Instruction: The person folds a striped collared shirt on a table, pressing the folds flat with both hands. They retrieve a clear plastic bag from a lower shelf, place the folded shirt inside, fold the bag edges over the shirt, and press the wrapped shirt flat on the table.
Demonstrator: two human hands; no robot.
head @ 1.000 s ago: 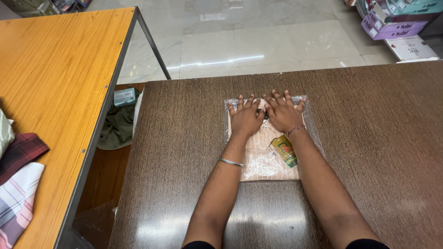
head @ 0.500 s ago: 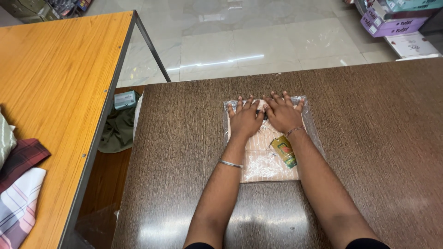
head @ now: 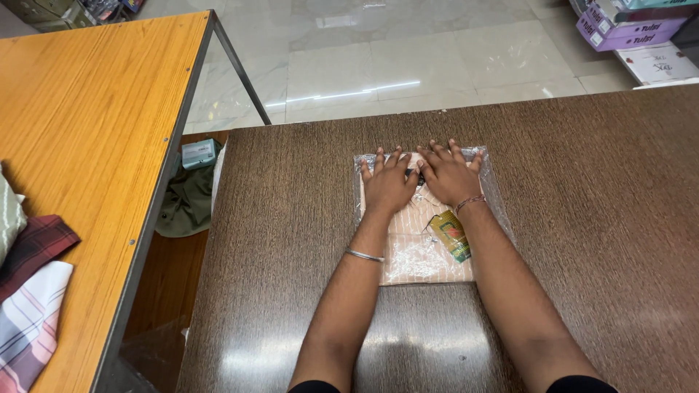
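Clear bag (head: 419,258) slick on table (head: 291,218); left hand (head: 388,185), right hand (head: 449,173) flat, fingers spread, pressing shirt (head: 408,229). Uneven push could skid bag, crease fold.

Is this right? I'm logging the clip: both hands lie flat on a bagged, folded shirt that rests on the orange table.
Not quite. In the head view the left hand and right hand do lie flat on the bagged shirt, but it rests on the dark brown table, not the orange table beside it.
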